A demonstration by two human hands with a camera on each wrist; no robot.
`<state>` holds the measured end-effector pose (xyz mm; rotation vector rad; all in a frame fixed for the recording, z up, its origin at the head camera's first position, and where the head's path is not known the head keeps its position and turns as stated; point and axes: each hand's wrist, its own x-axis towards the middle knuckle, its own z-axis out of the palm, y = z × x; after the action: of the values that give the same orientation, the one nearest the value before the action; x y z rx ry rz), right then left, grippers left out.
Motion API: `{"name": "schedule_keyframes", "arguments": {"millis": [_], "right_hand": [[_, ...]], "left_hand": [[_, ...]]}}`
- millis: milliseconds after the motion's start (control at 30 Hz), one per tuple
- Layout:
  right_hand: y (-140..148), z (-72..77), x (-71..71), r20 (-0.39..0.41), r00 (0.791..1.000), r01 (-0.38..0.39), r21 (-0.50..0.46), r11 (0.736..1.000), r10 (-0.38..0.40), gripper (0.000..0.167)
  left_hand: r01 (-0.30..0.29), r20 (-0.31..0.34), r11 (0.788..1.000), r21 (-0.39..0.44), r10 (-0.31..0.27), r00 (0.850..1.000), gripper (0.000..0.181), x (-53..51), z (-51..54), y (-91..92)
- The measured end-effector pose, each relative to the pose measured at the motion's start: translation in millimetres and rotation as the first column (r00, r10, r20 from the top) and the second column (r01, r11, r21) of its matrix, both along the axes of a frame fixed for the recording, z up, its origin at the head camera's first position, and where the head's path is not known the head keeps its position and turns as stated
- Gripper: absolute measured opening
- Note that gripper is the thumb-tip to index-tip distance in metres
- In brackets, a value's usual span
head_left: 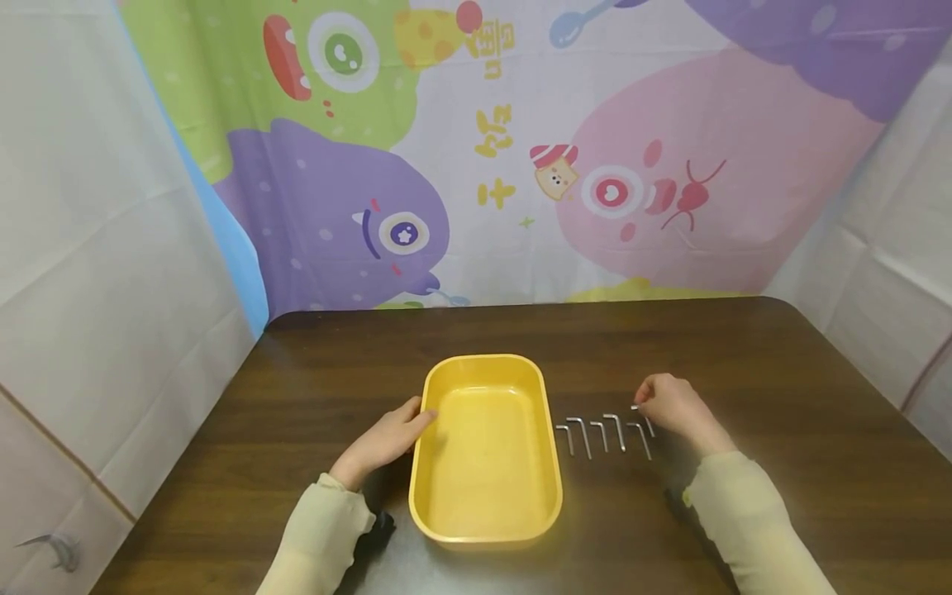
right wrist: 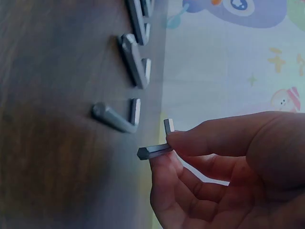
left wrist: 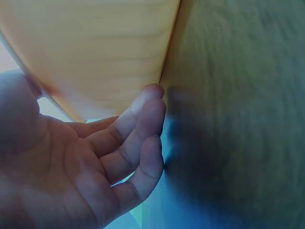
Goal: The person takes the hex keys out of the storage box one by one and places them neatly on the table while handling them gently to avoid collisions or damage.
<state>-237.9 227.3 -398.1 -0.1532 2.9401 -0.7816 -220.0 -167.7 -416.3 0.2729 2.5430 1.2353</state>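
Observation:
A yellow rectangular tub (head_left: 483,463) stands on the brown table. At its left side my left hand (head_left: 387,438) holds the wall, thumb over the rim and fingers bent along the outside. The left wrist view shows those fingers (left wrist: 151,117) low beside the tub wall, close to the tabletop. To the right, my right hand (head_left: 673,409) pinches a silver hex key (right wrist: 156,151) between thumb and fingers, near its bend. Several other L-shaped hex keys (head_left: 617,434) lie in a row between the tub and this hand.
The brown table (head_left: 342,355) has rounded back corners. Behind it hangs a cloth (head_left: 491,248) with cartoon monsters. Pale curtains (head_left: 111,248) enclose the left and right sides.

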Motion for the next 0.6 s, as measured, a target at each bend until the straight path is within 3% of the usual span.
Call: {"name": "schedule_keyframes", "arguments": {"millis": [600], "right_hand": [[5.3, -10.1, -0.1, 0.096, 0.994, 0.043, 0.023, 0.999, -0.045, 0.007]], "left_hand": [[-0.013, 0.006, 1.0, -0.003, 0.014, 1.0, 0.037, 1.1, -0.2, 0.9]]}}
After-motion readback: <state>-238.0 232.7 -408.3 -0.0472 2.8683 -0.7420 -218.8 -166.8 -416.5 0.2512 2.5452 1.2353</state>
